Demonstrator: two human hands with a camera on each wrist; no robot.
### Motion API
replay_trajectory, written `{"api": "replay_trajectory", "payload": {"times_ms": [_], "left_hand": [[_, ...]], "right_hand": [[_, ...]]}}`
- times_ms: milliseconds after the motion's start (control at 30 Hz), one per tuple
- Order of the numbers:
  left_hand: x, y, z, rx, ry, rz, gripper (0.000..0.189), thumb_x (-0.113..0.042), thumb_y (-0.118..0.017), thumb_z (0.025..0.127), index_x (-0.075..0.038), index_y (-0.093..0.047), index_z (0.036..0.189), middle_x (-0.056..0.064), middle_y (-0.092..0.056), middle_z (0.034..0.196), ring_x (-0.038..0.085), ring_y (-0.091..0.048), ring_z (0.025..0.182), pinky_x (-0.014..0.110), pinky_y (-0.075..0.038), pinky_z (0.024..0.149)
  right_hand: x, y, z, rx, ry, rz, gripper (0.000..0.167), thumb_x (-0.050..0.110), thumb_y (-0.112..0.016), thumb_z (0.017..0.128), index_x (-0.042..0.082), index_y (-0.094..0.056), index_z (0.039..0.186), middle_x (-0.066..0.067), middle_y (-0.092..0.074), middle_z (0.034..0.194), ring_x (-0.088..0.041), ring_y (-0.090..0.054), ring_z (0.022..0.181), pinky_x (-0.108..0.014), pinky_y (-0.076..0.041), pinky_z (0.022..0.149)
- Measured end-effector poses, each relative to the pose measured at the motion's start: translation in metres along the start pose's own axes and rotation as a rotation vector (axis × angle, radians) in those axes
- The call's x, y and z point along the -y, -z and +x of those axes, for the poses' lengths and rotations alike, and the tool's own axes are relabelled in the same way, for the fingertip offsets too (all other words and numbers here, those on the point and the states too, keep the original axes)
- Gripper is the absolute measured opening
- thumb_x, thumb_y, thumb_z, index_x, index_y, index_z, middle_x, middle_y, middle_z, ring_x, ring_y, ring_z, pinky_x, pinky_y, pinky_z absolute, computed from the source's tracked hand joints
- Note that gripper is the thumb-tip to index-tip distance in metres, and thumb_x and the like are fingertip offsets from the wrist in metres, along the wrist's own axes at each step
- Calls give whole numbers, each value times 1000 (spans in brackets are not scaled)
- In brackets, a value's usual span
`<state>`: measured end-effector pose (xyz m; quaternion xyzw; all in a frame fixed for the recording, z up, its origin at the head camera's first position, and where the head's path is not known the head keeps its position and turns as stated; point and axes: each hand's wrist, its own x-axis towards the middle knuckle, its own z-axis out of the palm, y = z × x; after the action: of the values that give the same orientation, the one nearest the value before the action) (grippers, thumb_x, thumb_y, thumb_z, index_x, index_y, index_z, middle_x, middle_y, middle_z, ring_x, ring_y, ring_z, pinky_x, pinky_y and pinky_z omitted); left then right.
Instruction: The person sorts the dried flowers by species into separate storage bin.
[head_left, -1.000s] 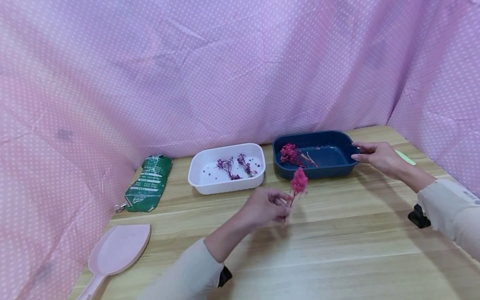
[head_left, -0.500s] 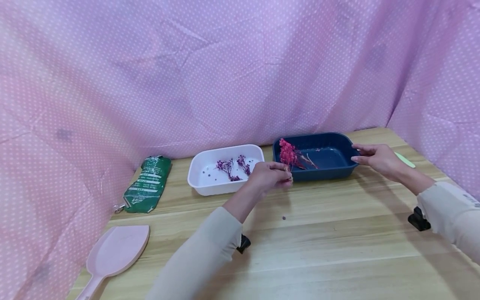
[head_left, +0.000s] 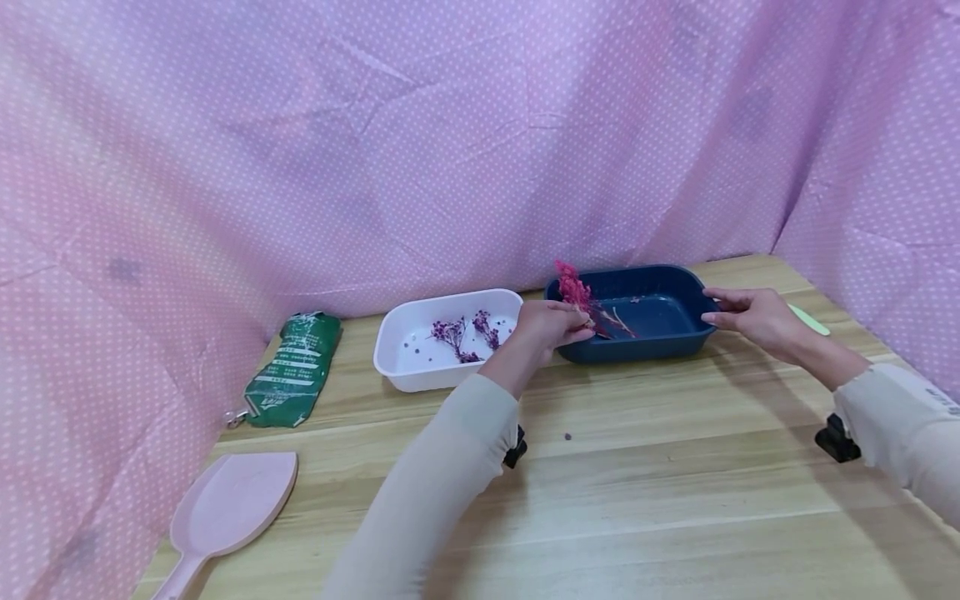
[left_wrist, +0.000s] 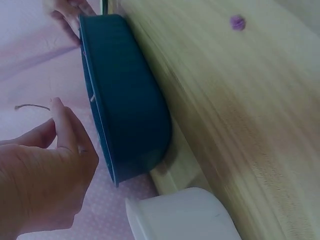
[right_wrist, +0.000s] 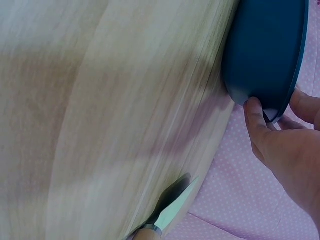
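My left hand [head_left: 546, 332] pinches a sprig of pink dried flowers [head_left: 572, 287] by its stem, with the bloom over the left end of the dark blue basin [head_left: 645, 347]. In the left wrist view a thin stem end [left_wrist: 32, 105] pokes out past the fingertips. Another sprig lies inside the basin; its stems [head_left: 619, 323] show, while its bloom is mostly hidden behind the held one. At the basin's right end my right hand [head_left: 765, 321] grips the rim, thumb on one side and fingers against the outer wall [right_wrist: 265, 55].
Left of the basin stands a white basin [head_left: 420, 379] with purple sprigs and loose bits. A green packet [head_left: 296, 367] and pink scoop [head_left: 232, 500] lie further left. A pale green blade [right_wrist: 175, 207] with a tan handle lies at right. One purple bit [head_left: 567, 437] sits on the table.
My left hand has carried the pink sprig from in front of the basins forward to the blue basin's left end. A purple bit now shows on the table. The right hand keeps its grip.
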<state>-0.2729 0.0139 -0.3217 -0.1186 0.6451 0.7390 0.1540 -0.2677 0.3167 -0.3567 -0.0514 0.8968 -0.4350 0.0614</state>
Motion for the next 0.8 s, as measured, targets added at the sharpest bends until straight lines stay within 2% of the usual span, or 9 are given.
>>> {"api": "replay_trajectory", "payload": {"times_ms": [100, 267, 333, 467, 533, 600, 700, 733, 800], "left_hand": [[-1, -1, 6, 27, -10, -30, 28, 9, -65, 86, 10, -64, 114, 15, -70, 90, 29, -69, 96, 27, -59, 72], [-3, 2, 11, 210, -20, -69, 34, 0, -56, 95, 12, -54, 126, 28, -57, 126, 37, -55, 120, 37, -50, 97], [-6, 4, 8, 256, -26, -68, 37, -2, -52, 98, 13, -49, 131, 30, -50, 134, 40, -49, 125, 39, -46, 102], [-11, 12, -2, 226, -84, 38, 37, -6, -52, 99, 11, -49, 132, 27, -51, 134, 37, -52, 123, 36, -48, 100], [-11, 20, -10, 194, -153, 187, 35, -10, -54, 99, 7, -54, 130, 22, -56, 131, 34, -56, 119, 32, -51, 96], [-11, 31, -20, 164, -274, 437, 34, -15, -55, 98, 2, -58, 128, 16, -61, 127, 28, -60, 114, 29, -52, 93], [-8, 55, -38, 123, -537, 868, 34, -17, -57, 98, -2, -59, 128, 12, -61, 127, 25, -59, 115, 31, -49, 97], [-7, 65, -44, 94, -616, 982, 35, -17, -57, 97, -3, -59, 129, 12, -60, 129, 24, -57, 118, 32, -47, 100], [-4, 87, -54, 55, -728, 1120, 39, -16, -58, 96, -2, -56, 132, 13, -56, 134, 26, -51, 125, 36, -40, 107]], "right_hand": [[0, -1, 0, -2, 9, 11, 69, 32, -61, 95, -5, -33, 146, -29, -32, 146, -43, -33, 132, 1, -37, 72], [2, -2, 0, 0, 19, 26, 68, 31, -61, 95, -6, -33, 145, -29, -32, 146, -44, -33, 132, 2, -37, 72], [2, -2, 0, 2, 18, 31, 68, 31, -61, 95, -6, -33, 145, -29, -32, 146, -44, -33, 132, 2, -37, 73], [3, -2, 1, 5, 9, 24, 69, 32, -60, 96, -5, -33, 146, -29, -32, 146, -42, -34, 131, 1, -38, 72], [3, -3, 1, 6, 3, 16, 69, 33, -60, 96, -4, -32, 146, -29, -33, 146, -42, -36, 130, 1, -39, 72], [3, -3, 0, 10, 4, 6, 68, 32, -60, 96, -4, -32, 146, -29, -33, 146, -40, -36, 130, 0, -39, 72], [1, -2, -1, -3, 17, -36, 68, 34, -57, 97, -5, -31, 146, -32, -41, 140, -27, -53, 116, -5, -43, 71], [1, -1, -1, -17, 32, -58, 67, 34, -55, 98, -7, -31, 146, -34, -43, 137, -22, -57, 110, -8, -45, 70], [1, 1, -3, -65, 71, -130, 65, 35, -50, 100, -8, -31, 145, -36, -47, 132, -22, -62, 101, -18, -50, 72]]}}
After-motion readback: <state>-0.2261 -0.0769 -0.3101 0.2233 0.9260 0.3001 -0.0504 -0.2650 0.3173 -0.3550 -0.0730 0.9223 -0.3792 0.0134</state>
